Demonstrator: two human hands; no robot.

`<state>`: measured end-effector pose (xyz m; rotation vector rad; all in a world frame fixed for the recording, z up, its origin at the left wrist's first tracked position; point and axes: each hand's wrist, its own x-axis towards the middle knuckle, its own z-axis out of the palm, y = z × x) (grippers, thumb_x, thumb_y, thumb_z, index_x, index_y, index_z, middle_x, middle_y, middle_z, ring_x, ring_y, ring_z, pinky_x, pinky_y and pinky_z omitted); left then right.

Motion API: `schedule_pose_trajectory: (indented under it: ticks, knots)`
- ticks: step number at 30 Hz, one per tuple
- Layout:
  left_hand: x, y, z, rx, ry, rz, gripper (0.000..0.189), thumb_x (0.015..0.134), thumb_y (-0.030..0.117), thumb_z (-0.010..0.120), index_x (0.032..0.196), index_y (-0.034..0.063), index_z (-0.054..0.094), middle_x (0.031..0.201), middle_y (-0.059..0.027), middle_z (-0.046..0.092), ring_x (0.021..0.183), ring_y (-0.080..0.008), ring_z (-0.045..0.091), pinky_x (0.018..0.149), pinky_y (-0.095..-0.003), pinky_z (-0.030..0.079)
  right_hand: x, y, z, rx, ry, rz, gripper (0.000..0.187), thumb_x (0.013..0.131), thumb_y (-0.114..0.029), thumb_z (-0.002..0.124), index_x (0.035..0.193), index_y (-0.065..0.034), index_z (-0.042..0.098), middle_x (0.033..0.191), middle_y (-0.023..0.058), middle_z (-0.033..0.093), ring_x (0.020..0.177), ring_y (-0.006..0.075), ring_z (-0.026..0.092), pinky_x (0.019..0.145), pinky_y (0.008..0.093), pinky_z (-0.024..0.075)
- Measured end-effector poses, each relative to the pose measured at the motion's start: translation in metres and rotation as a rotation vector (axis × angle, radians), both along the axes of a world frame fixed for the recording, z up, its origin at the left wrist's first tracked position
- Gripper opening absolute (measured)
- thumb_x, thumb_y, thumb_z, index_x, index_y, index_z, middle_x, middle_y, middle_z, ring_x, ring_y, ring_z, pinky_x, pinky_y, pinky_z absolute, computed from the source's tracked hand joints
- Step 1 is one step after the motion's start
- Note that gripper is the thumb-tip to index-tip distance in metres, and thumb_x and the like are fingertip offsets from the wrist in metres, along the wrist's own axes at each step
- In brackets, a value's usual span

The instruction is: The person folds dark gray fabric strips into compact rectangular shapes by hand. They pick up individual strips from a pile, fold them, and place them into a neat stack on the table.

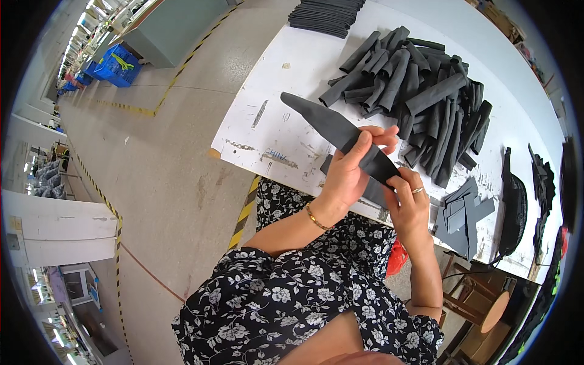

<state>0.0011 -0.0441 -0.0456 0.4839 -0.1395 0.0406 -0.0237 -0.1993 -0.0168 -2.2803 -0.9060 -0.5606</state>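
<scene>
A long black fabric piece (326,125) slants across the near part of the white table (255,114), raised in both hands. My left hand (353,169) holds its middle, thumb on top and fingers behind. My right hand (407,196), with a ring on one finger, pinches its lower right end. Below my hands another dark flat strip (375,190) lies at the table's near edge, partly hidden. Beyond them is a large loose heap of rolled or folded black fabric pieces (429,96). Flat dark grey strips (463,216) lie in a small pile right of my right hand.
A neat stack of black pieces (324,16) sits at the table's far left corner. Black mesh-like items (514,214) lie at the right. A wooden stool (495,312) stands below the table's right end. Blue crates (117,66) are on the floor at upper left.
</scene>
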Motion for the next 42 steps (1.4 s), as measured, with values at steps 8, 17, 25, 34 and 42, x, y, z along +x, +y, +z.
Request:
schedule_pose_trajectory:
  ticks: [8, 17, 25, 34, 42]
  knots:
    - [-0.012, -0.012, 0.006, -0.060, 0.158, -0.037, 0.042, 0.102, 0.032, 0.056, 0.130, 0.0009, 0.054, 0.116, -0.0161, 0.069, 0.126, -0.0293, 0.057, 0.108, -0.0431, 0.045, 0.008, -0.003, -0.004, -0.011, -0.062, 0.028, 0.026, 0.074, 0.006, 0.074, 0.095, -0.0003, 0.060, 0.100, 0.0155, 0.061, 0.084, 0.0336, 0.064, 0.068, 0.0410, 0.0526]
    - [-0.018, -0.015, 0.002, -0.088, 0.029, 0.024, 0.034, 0.104, 0.032, 0.054, 0.119, 0.0023, 0.058, 0.106, -0.0110, 0.071, 0.119, -0.0332, 0.062, 0.111, -0.0481, 0.044, 0.009, -0.001, 0.006, -0.006, -0.213, 0.151, 0.035, 0.066, 0.010, 0.076, 0.095, 0.0010, 0.058, 0.099, 0.0132, 0.058, 0.072, 0.0287, 0.060, 0.058, 0.0381, 0.0493]
    - [-0.019, -0.020, -0.007, -0.046, -0.045, -0.016, 0.032, 0.105, 0.032, 0.050, 0.120, 0.0058, 0.060, 0.115, -0.0116, 0.070, 0.125, -0.0330, 0.058, 0.114, -0.0487, 0.040, 0.010, -0.002, 0.005, 0.017, -0.199, 0.174, 0.035, 0.065, 0.011, 0.076, 0.095, 0.0016, 0.059, 0.099, 0.0138, 0.060, 0.072, 0.0280, 0.060, 0.058, 0.0382, 0.0498]
    - [-0.014, -0.013, -0.004, 0.124, 0.080, -0.014, 0.045, 0.102, 0.044, 0.051, 0.127, 0.0066, 0.057, 0.124, -0.0119, 0.065, 0.130, -0.0262, 0.052, 0.111, -0.0453, 0.040, 0.017, -0.003, 0.002, -0.003, -0.200, 0.130, 0.035, 0.064, 0.011, 0.076, 0.093, 0.0015, 0.060, 0.097, 0.0135, 0.060, 0.075, 0.0298, 0.062, 0.062, 0.0393, 0.0515]
    - [-0.010, 0.060, -0.026, 0.206, 0.211, 0.329, 0.014, 0.092, 0.008, 0.071, 0.105, 0.0030, 0.070, 0.094, -0.0077, 0.072, 0.083, -0.0181, 0.071, 0.071, -0.0327, 0.062, 0.010, -0.011, -0.002, -0.026, -0.220, 0.121, 0.036, 0.064, 0.011, 0.075, 0.095, 0.0018, 0.060, 0.100, 0.0143, 0.059, 0.075, 0.0310, 0.061, 0.061, 0.0396, 0.0512]
